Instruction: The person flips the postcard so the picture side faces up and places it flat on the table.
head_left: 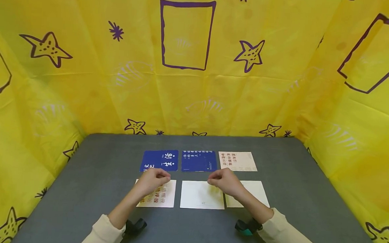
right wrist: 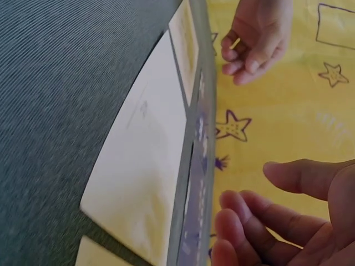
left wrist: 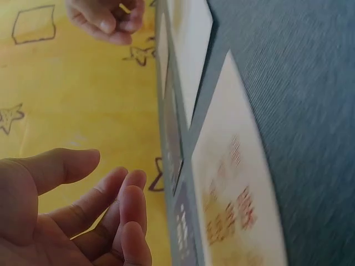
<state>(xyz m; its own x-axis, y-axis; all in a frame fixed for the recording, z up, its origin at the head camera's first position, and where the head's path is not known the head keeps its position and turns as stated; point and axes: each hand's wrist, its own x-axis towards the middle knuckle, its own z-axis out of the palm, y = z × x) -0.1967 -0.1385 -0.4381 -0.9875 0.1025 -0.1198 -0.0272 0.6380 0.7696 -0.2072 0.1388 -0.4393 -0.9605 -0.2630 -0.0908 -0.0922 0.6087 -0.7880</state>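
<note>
In the head view, your left hand (head_left: 152, 178) hides a chunk of the red-lettered card (head_left: 160, 197) at 7 o'clock. Your right hand (head_left: 227, 182) covers the 1 o'clock corner of the middle white card (head_left: 200, 195), and your right forearm (head_left: 255, 206) blocks part of the other white card (head_left: 256, 189) at 5. Left sleeve (head_left: 103, 232) gets chopped around 7. Tiny print (head_left: 203, 202) on that middle card? Unreadable. Left wrist view: red letters (left wrist: 245, 208) are mush, your hand's cropped at 8 o'clock.

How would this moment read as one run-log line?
cards: six, two rows of three, on grey table | left hand: hovers, empty | right hand: hovers, empty
</note>
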